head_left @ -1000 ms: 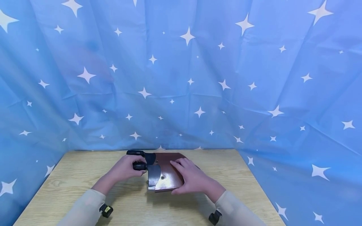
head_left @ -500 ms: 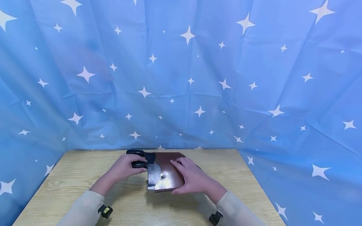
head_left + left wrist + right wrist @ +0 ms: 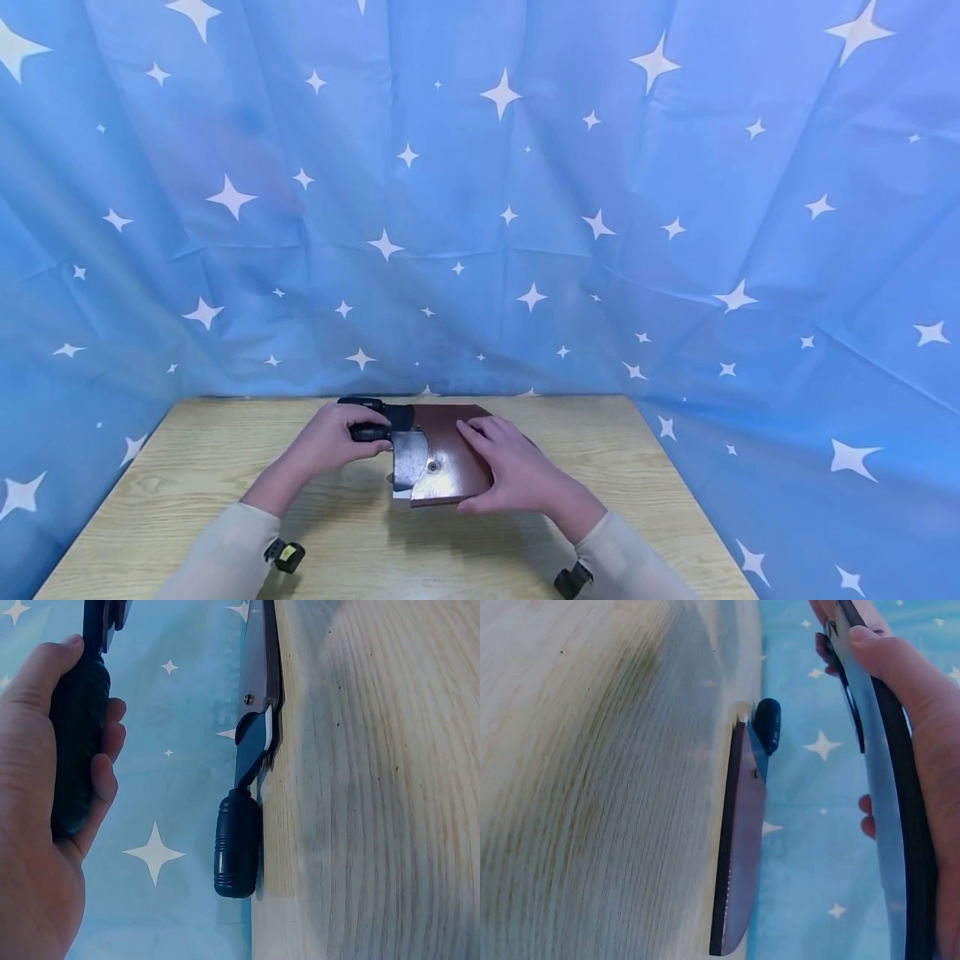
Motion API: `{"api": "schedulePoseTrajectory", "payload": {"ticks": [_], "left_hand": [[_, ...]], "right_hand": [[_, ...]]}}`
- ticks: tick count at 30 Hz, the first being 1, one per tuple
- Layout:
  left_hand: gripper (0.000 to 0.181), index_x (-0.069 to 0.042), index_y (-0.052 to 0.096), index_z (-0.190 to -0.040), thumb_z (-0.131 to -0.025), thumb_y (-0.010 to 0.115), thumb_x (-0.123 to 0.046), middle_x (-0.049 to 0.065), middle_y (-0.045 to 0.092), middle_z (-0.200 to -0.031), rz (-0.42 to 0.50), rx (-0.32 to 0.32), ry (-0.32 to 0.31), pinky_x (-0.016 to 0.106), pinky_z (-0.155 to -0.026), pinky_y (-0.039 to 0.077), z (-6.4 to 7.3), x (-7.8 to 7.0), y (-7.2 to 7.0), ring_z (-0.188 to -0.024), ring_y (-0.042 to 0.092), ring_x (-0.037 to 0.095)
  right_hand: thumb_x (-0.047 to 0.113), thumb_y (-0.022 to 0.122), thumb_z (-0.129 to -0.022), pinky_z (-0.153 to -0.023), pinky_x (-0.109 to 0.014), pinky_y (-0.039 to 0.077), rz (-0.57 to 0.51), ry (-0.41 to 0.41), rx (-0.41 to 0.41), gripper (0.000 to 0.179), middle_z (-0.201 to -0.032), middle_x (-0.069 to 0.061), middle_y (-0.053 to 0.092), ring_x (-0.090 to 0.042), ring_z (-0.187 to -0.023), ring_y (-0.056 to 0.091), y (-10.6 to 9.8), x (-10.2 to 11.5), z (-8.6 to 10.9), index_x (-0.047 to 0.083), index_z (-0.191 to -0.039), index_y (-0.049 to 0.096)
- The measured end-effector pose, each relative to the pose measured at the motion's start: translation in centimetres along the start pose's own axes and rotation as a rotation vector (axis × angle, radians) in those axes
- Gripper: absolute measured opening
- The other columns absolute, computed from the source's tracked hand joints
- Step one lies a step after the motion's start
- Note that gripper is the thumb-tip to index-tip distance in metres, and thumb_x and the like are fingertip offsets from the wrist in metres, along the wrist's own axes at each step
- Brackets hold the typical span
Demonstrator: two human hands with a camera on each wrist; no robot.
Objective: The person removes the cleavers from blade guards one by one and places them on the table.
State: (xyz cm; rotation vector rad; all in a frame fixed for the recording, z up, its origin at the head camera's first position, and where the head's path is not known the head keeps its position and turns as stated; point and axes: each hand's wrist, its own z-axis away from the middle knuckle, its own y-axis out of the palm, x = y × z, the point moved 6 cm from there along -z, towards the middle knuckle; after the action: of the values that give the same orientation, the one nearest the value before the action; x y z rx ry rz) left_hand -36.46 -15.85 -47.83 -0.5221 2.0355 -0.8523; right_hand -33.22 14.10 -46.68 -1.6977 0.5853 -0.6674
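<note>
Left grip (image 3: pixel 333 437): the person's fingers and thumb wrapped around the black handle (image 3: pixel 79 742) of the held knife.
Right grip (image 3: pixel 517 473): curled over the brown sheath (image 3: pixel 455 469), holding it at the end away from the handle, thumb at the near edge.
Held knife (image 3: pixel 409 460): raised above the worktop (image 3: pixel 360 550) between the 2 hands, handle to the left; its dark metal shows between handle and sheath, with 1 round stud on the sheath.
Second knife (image 3: pixel 744 840): also brown-sheathed and black-handled, lying along the far edge of the worktop, handle to the left, apart from the held knife.
Sleeves (image 3: pixel 221 546): pale, 1 small black device (image 3: pixel 288 557) at each wrist.
Backdrop (image 3: pixel 450 183): blue cloth, white 4-pointed stars.
</note>
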Motion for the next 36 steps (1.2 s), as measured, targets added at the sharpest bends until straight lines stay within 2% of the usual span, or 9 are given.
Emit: {"api": "schedulePoseTrajectory", "payload": {"ticks": [6, 10, 17, 22, 25, 31, 36], "left_hand": [[0.032, -0.024, 0.087, -0.116, -0.089, 0.095, -0.040, -0.008, 0.081, -0.111, 0.009, -0.003, -0.014, 0.041, -0.085, 0.061, 0.03, -0.17, -0.25, -0.103, 0.073, 0.019], [0.029, -0.028, 0.087, -0.115, -0.089, 0.095, -0.039, -0.008, 0.081, -0.110, -0.002, -0.006, -0.021, 0.039, -0.085, 0.061, 0.01, -0.30, -0.54, -0.101, 0.073, 0.017], [0.029, -0.027, 0.087, -0.113, -0.089, 0.095, -0.041, -0.009, 0.081, -0.109, 0.001, -0.001, -0.028, 0.041, -0.085, 0.062, 0.19, -0.37, -0.41, -0.103, 0.074, 0.020], [0.031, -0.024, 0.088, -0.114, -0.089, 0.095, -0.040, -0.008, 0.081, -0.110, 0.014, -0.006, -0.030, 0.038, -0.084, 0.062, 0.12, -0.40, -0.32, -0.103, 0.074, 0.020], [0.031, -0.022, 0.088, -0.113, -0.089, 0.095, -0.039, -0.007, 0.082, -0.108, 0.023, -0.014, -0.028, 0.037, -0.083, 0.062, 0.08, -0.55, -0.31, -0.101, 0.075, 0.020], [0.030, -0.023, 0.088, -0.113, -0.089, 0.095, -0.040, -0.007, 0.082, -0.107, 0.007, -0.033, -0.048, 0.037, -0.081, 0.062, 0.09, -0.63, -0.28, -0.099, 0.074, 0.020], [0.028, -0.025, 0.088, -0.113, -0.091, 0.094, -0.041, -0.005, 0.083, -0.107, -0.012, -0.051, -0.051, 0.042, -0.083, 0.062, 0.26, -0.82, -0.25, -0.102, 0.076, 0.024]], "right_hand": [[0.082, 0.082, -0.079, -0.125, -0.048, 0.039, 0.020, -0.020, -0.025, 0.128, -0.166, -0.006, 0.046, -0.027, -0.153, 0.042, -0.19, 0.08, 0.07, 0.015, -0.176, 0.031], [0.080, 0.083, -0.081, -0.125, -0.048, 0.039, 0.032, -0.035, -0.037, 0.128, -0.166, -0.009, 0.046, -0.027, -0.153, 0.042, -0.23, 0.15, 0.10, 0.014, -0.176, 0.029], [0.086, 0.067, -0.091, -0.129, -0.048, 0.034, 0.063, -0.050, 0.024, 0.120, -0.169, -0.011, 0.041, -0.027, -0.157, 0.038, 0.01, 0.24, 0.37, 0.014, -0.177, 0.025], [0.086, 0.065, -0.092, -0.129, -0.048, 0.033, 0.060, -0.044, 0.038, 0.118, -0.171, -0.009, 0.039, -0.027, -0.157, 0.037, -0.15, 0.23, 0.47, 0.015, -0.177, 0.024], [0.086, 0.066, -0.091, -0.128, -0.049, 0.035, 0.057, -0.040, 0.033, 0.119, -0.170, -0.009, 0.040, -0.027, -0.157, 0.038, -0.22, 0.17, 0.51, 0.015, -0.177, 0.025], [0.078, 0.078, -0.088, -0.126, -0.049, 0.038, 0.031, -0.024, 0.006, 0.121, -0.168, -0.007, 0.042, -0.026, -0.154, 0.040, -0.26, 0.02, 0.53, 0.018, -0.177, 0.024], [0.079, 0.078, -0.086, -0.125, -0.049, 0.039, 0.031, -0.018, -0.014, 0.121, -0.167, -0.007, 0.043, -0.026, -0.153, 0.041, -0.30, -0.03, 0.61, 0.019, -0.177, 0.025]]}}
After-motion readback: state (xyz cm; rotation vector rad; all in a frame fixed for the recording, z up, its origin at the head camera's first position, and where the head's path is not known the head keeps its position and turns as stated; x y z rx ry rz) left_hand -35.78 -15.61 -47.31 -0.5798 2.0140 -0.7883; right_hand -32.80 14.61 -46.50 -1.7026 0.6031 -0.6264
